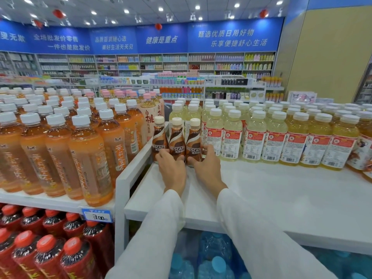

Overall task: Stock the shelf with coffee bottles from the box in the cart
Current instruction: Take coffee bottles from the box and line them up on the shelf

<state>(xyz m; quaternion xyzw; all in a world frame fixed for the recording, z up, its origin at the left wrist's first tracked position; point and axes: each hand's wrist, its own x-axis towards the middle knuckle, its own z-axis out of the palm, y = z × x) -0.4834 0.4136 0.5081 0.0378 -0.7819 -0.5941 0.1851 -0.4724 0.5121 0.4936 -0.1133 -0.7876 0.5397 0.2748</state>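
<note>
**Sleeves, two hands, three coffee bottles in the shelf corner**

White sleeves (pixel 251 228) reach forward from the bottom of the view across the bare front of the white shelf (pixel 271 198). At the shelf's back left corner, against its raised side rail, three coffee bottles (pixel 177 141) stand upright in a row, touching one another, brown labels facing out.

The left hand (pixel 172 172) curls around the lower bodies of the left and middle bottles. The right hand (pixel 208 168) wraps the base of the right one, thumb in front and fingers behind. Both hands grasp low, near the shelf surface.

These bottles look small, stiff and full, so probably light enough to move several at once. Their glossy shrink sleeves may be slick, and the narrow bodies seem easy to tip. The low, wide part, where the hands are now, looks like the safest place to hold; the cream caps would give little control.

By count, there are three coffee bottles, two hands and one blue price tag (pixel 97 216). Pale yellow drink bottles (pixel 273 137) stand just beside the coffee on the right, and orange tea bottles (pixel 86 154) fill the neighbouring shelf on the left. Both run in rows too deep to count. Neither the box nor the cart is in view.
</note>
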